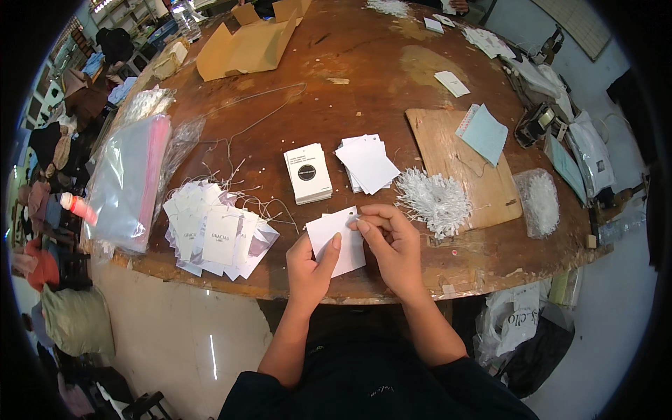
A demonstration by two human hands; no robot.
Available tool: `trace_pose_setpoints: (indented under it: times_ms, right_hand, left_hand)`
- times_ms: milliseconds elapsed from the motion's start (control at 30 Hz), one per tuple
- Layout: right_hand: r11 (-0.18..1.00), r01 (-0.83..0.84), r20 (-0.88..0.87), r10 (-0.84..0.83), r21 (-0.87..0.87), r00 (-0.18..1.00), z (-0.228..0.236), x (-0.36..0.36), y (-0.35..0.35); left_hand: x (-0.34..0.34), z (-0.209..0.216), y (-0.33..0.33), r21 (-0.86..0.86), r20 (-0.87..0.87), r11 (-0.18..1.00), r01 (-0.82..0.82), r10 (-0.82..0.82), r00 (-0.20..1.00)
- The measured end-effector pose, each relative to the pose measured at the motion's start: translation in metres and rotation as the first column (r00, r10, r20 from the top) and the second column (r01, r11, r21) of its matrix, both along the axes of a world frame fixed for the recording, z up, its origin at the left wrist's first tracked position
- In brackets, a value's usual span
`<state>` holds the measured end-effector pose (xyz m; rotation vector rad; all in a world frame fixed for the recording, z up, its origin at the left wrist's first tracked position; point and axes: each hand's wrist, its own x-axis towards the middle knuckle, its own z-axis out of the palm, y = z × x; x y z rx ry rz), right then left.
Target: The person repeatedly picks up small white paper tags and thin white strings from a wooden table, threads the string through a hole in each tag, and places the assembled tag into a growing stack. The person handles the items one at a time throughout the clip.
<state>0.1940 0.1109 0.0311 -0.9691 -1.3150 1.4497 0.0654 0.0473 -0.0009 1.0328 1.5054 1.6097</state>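
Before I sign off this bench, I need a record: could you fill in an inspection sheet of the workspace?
Surface: brown wooden table, worn, patchy, chipped along the near edge.
Job's things: white card in hand; two card stacks beyond it; strung tags at left; white string bundle at right.
Clutter: opened cardboard box, clear plastic sleeves, wooden board.
Hands: left hand holds the card; right hand has fingertips at its upper corner, exact grip unclear.
Cables: nothing seen for certain.
Surroundings: pale floor, green cushion or sack, white bag below the table.
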Motion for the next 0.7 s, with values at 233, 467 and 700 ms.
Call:
trace_pose_setpoints:
  times_ms: [233,467,700]
  right_hand:
    - [0.995,0.017,0.121,-0.030,0.102,0.992,-0.0064,0.0048,0.0002]
    - [0.957,0.021,0.239,-0.094,0.288,0.966,-0.0044,0.0025,-0.0033]
    - [0.877,0.037,0.253,-0.178,0.478,0.951,-0.0026,-0.0025,-0.0008]
  left_hand:
    - [0.0006,-0.0021,-0.0061,0.009,0.035,1.000,-0.006,0.005,0.999]
    - [0.0028,-0.0013,-0.0077,0.036,0.082,0.999,0.032,-0.035,0.996]
    - [0.0020,-0.0029,-0.0106,0.087,0.116,0.993,0.083,-0.093,0.989]
